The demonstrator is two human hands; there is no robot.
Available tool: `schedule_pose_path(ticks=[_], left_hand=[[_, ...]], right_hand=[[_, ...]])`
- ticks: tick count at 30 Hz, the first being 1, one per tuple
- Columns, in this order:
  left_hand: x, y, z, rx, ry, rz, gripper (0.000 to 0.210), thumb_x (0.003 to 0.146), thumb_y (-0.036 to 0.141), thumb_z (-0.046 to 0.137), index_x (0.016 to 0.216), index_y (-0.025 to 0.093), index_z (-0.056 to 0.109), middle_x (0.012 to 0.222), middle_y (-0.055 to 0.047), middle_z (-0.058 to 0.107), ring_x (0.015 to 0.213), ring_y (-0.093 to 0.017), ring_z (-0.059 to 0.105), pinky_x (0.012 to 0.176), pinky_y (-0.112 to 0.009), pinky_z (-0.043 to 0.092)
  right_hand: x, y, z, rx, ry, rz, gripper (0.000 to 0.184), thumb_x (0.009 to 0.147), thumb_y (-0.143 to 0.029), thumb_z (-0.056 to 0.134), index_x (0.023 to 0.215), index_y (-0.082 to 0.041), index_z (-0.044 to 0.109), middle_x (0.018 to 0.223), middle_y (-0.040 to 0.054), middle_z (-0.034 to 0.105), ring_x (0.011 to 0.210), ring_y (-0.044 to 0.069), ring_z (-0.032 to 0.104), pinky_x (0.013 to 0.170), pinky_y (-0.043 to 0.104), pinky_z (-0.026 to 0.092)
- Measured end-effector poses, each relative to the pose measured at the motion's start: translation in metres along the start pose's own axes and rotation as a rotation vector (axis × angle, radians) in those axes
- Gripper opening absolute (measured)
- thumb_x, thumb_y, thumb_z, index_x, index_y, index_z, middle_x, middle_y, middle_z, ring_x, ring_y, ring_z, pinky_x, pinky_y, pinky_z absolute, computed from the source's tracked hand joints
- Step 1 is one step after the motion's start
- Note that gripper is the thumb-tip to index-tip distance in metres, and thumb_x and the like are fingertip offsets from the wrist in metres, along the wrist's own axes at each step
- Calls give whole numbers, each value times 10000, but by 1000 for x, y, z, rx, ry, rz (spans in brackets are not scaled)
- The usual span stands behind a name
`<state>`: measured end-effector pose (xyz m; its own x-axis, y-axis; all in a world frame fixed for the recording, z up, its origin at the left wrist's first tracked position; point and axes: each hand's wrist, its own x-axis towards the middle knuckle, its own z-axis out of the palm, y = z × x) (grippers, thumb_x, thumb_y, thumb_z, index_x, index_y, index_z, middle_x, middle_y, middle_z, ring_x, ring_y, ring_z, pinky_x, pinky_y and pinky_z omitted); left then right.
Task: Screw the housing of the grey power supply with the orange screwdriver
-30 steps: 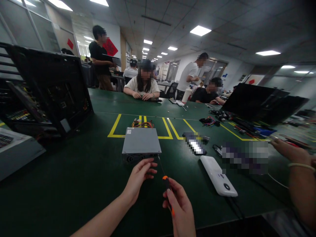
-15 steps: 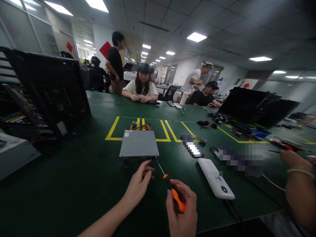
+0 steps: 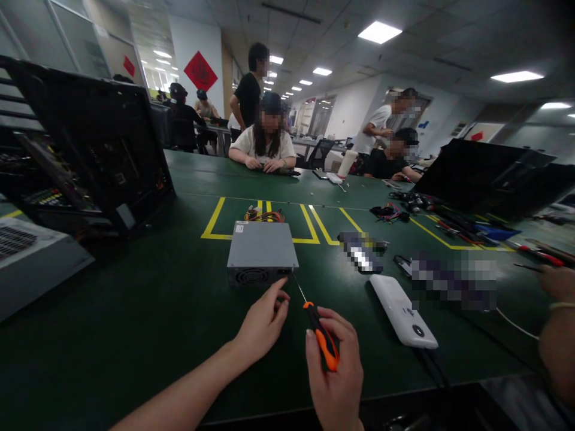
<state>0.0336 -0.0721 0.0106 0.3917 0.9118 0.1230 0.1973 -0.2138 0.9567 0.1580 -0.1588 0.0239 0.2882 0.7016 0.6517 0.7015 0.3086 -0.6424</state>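
A grey computer power supply [image 3: 263, 244] lies flat on the green table, its fan side facing me and its bundle of coloured wires [image 3: 265, 214] behind it. My right hand [image 3: 336, 359] is closed around the orange and black handle of a screwdriver [image 3: 320, 336]. The thin shaft slants up to the box's right front corner, where the tip is too small to place exactly. Beside that corner is my left hand [image 3: 265, 314], index finger stretched to the front face near the socket and the other fingers loosely bent. Nothing shows in the left hand.
An open black computer case [image 3: 108, 155] and another grey metal box [image 3: 40, 263] stand at left. To the right lie a white device [image 3: 402, 311], cables [image 3: 390, 212] and dark monitors [image 3: 485, 173]. A co-worker's hand [image 3: 557, 284] is at far right; other people sit and stand beyond.
The view has tilted down and turned slightly left, so the scene sits higher and further right. Both hands keep nearly the same place by the power supply, the screwdriver still at its corner.
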Motion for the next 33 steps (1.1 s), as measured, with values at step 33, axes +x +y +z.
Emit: schedule_pose_path(ticks=[33], left_hand=[[10, -5, -3, 279, -18, 86, 519, 857, 287, 379, 1367, 258, 283, 960, -57, 583, 721, -153, 546, 657, -255, 425]], right_hand=[[3, -11, 6, 186, 69, 283, 205, 772, -305, 558, 947, -199, 549, 1030, 94, 583, 916, 214, 568, 783, 368, 456]])
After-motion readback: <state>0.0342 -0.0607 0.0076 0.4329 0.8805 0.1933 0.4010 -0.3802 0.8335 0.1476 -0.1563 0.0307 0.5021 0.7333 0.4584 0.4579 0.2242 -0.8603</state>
